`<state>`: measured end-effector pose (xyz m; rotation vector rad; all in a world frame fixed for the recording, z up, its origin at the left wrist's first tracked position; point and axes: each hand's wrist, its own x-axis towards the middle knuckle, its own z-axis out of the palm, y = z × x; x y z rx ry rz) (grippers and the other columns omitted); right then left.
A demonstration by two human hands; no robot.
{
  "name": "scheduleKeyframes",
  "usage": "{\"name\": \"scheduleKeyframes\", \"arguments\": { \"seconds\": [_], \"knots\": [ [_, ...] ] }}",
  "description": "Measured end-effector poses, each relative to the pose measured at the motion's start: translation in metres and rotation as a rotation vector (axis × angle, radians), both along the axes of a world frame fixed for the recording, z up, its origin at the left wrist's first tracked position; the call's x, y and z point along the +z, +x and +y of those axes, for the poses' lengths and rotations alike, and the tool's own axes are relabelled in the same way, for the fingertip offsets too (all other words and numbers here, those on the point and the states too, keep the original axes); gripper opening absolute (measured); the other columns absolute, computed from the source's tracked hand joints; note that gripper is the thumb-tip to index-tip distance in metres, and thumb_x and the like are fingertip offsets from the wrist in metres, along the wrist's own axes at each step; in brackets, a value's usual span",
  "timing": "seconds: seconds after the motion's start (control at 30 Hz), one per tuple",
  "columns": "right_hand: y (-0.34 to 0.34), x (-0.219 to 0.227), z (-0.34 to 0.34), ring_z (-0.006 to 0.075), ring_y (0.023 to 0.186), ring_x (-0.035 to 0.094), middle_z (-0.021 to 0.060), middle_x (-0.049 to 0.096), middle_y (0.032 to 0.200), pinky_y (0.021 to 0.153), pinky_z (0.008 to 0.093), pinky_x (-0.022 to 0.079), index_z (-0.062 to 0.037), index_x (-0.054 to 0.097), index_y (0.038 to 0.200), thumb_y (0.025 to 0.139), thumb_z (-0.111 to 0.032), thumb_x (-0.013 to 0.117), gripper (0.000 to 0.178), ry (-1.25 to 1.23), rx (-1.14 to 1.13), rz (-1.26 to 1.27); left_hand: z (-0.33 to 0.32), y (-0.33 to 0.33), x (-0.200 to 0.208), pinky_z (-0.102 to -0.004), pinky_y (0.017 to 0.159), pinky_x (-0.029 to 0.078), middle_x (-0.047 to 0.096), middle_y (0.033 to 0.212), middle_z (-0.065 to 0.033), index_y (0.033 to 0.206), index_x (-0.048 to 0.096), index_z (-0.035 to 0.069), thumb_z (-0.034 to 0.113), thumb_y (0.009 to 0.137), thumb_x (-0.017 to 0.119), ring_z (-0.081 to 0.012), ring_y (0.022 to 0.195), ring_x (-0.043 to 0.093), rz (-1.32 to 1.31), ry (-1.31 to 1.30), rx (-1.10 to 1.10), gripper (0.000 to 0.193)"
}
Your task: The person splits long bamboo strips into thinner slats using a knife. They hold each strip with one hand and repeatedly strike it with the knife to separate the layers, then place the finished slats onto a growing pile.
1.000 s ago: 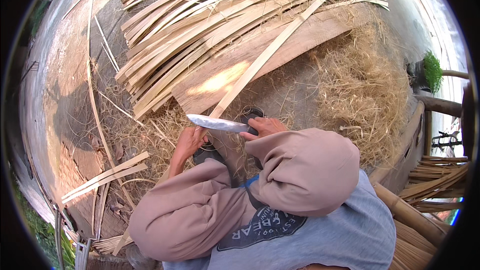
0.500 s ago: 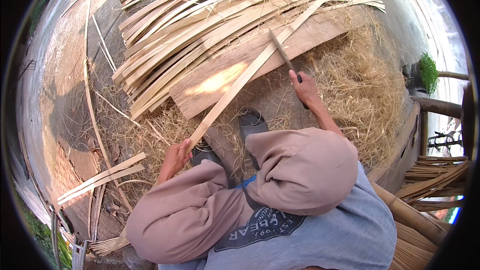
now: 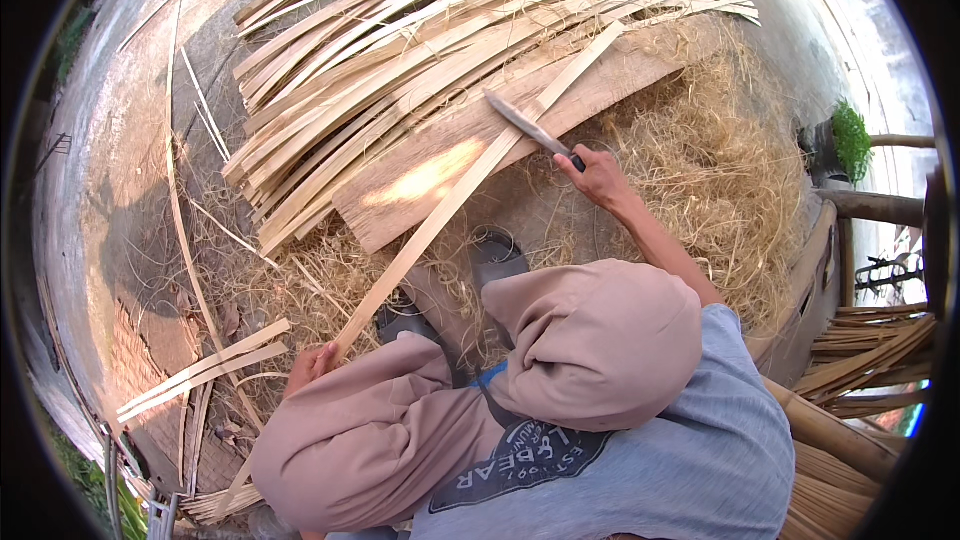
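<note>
My left hand (image 3: 314, 364), beside my left knee, grips the near end of a long pale bamboo strip (image 3: 432, 227). The strip slants away to the right and lies across a wide wooden board (image 3: 400, 208). In my right hand (image 3: 597, 178) is the dark handle of a knife (image 3: 522, 120). Its long blade crosses over the strip above the board, with the tip pointing to the far left. Whether the edge touches the strip, I cannot tell.
Many split bamboo strips (image 3: 330, 105) lie piled beyond the board. Curly shavings (image 3: 690, 175) cover the ground at right and around my sandals (image 3: 497, 250). Two short strips (image 3: 205, 370) lie at left. A potted green plant (image 3: 851, 143) and bamboo poles (image 3: 870, 208) stand at right.
My left hand has drawn the strip back toward me and to the left. The knife has swung to a flatter angle, its tip farther left, and my right hand has shifted slightly left.
</note>
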<state>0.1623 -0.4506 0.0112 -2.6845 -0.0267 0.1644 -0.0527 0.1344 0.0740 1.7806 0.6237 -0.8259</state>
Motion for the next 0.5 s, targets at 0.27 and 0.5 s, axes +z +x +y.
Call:
{"name": "scheduleKeyframes", "arguments": {
  "seconds": [0.27, 0.5],
  "knots": [
    [0.022, -0.008, -0.002, 0.0369, 0.059, 0.059, 0.0247, 0.059, 0.062, 0.061, 0.0489, 0.045, 0.0051, 0.059, 0.070, 0.101, -0.058, 0.058, 0.070, 0.252, -0.351, 0.009, -0.029, 0.082, -0.004, -0.0256, 0.060, 0.050, 0.072, 0.080, -0.0050, 0.096, 0.070, 0.000, 0.051, 0.104, 0.060, -0.0099, 0.066, 0.063, 0.155, -0.163, -0.324, 0.052],
    [-0.035, 0.009, 0.027, 0.0375, 0.060, 0.061, 0.0214, 0.060, 0.064, 0.062, 0.0494, 0.049, 0.0022, 0.061, 0.079, 0.101, -0.061, 0.056, 0.067, 0.111, 0.149, -0.035, -0.113, 0.110, -0.030, -0.0269, 0.045, 0.032, 0.053, 0.054, 0.0006, 0.071, 0.067, 0.003, 0.050, 0.106, 0.057, -0.0086, 0.045, 0.044, -0.018, -0.083, -0.218, 0.059]
  ]
}}
